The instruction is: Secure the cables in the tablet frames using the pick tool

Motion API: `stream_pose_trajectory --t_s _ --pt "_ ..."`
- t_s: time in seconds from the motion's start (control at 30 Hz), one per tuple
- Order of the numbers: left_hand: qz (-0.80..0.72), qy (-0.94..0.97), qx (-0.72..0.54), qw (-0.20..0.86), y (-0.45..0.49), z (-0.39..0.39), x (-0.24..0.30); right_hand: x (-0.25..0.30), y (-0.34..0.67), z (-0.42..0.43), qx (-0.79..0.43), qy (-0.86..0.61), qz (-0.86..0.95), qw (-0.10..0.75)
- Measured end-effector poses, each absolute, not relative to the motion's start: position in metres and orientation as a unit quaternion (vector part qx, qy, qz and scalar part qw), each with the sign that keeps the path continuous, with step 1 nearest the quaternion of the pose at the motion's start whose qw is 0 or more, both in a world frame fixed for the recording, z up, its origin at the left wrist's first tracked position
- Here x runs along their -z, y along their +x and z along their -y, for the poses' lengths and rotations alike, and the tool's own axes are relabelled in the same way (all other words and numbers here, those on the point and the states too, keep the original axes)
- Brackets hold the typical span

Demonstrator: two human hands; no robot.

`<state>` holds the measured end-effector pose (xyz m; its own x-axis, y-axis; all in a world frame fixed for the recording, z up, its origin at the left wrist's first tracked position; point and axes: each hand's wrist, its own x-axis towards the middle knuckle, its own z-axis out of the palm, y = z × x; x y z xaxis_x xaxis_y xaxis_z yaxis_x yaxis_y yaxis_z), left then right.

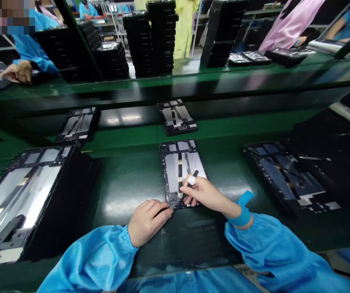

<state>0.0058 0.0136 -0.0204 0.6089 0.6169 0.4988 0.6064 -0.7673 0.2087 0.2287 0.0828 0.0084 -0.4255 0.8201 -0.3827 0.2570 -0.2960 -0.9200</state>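
An opened tablet chassis (179,167) lies flat on the green bench in front of me, its silver plates and ribbon cables showing. My left hand (148,219) rests at its near left corner, fingers curled, fingertips pressing the frame edge. My right hand (203,191) lies over the near right part of the chassis, fingers pinched around a small dark stylus-like tool (193,177) with a pale band, its tip pointing away from me. A blue strap circles my right wrist.
A stack of chassis in black trays (25,195) stands at the left, another tray (287,175) at the right. Two more chassis (177,116) (77,124) lie on the belt beyond. Tall black tray stacks (153,36) and other workers line the far bench.
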Motion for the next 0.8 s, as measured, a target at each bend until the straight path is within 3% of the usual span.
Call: stream_pose_trajectory --t_s 0.8 --pt "-0.346 0.892 -0.289 0.033 0.0057 -0.0121 0.0246 -0.0095 0.2282 -0.0807 -0.627 -0.486 0.568 0.219"
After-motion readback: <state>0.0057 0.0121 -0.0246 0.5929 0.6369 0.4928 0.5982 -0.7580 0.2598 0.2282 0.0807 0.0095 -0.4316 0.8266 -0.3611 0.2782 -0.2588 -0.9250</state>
